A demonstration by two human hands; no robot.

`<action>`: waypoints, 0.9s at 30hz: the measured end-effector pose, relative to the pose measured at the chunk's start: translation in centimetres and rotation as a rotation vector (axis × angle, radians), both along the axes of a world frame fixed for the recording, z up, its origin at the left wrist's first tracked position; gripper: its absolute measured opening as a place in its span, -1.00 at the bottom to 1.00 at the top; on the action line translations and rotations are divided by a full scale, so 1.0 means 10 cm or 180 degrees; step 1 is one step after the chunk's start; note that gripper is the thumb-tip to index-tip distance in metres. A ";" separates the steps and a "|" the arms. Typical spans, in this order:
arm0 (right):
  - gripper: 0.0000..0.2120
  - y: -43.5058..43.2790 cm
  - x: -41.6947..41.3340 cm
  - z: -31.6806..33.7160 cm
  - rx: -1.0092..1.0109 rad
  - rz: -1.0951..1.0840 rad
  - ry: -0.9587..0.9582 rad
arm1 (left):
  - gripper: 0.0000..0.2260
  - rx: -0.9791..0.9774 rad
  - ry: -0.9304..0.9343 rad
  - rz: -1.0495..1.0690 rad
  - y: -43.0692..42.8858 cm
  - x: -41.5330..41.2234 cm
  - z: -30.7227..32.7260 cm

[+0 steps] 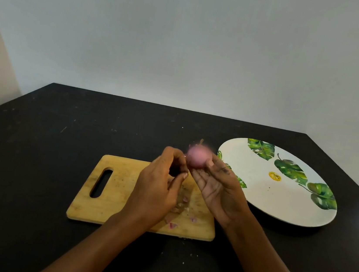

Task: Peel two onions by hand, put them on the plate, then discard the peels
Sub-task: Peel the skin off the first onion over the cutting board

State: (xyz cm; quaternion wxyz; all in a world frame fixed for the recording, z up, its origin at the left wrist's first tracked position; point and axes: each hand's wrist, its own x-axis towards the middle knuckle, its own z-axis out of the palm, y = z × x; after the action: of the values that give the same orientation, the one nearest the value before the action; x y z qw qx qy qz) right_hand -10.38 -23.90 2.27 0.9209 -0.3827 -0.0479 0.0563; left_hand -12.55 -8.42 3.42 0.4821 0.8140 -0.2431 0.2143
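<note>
Above the far edge of the cutting board (115, 196), the right hand (219, 186) grasps the onion (196, 158) at its fingertips; blur hides how much skin is left on it. The left hand (161, 179) sits just left of it, fingers curled, thumb meeting forefinger; whether it pinches a strip of skin cannot be told. Peels (172, 225) lie on the near part of the board. The plate (249, 168) stands to the right on the desk (33, 162). Risk: a fingertip grasp on a smooth bulb may slip, dropping the onion onto the desk short of the plate.
</note>
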 end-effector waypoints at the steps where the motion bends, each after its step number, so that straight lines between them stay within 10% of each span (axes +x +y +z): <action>1: -0.33 -0.02 0.00 0.01 0.0076 0.0015 0.0033 | -0.60 -0.0033 -0.0012 0.0040 0.00 0.00 0.01; 6: -0.09 0.00 -0.01 0.03 0.0161 0.0140 -0.0073 | -0.56 -0.0280 -0.0221 0.0228 0.02 0.01 0.04; 27: -0.33 0.03 -0.06 0.02 -0.0565 0.0233 -0.0430 | -0.63 -0.0658 0.0031 0.0379 0.06 0.05 0.07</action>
State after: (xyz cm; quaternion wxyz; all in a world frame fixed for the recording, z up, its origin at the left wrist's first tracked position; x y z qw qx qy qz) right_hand -10.99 -23.56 2.49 0.8754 -0.4637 -0.1186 0.0679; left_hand -12.05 -7.84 4.13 0.5510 0.7740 -0.1685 0.2626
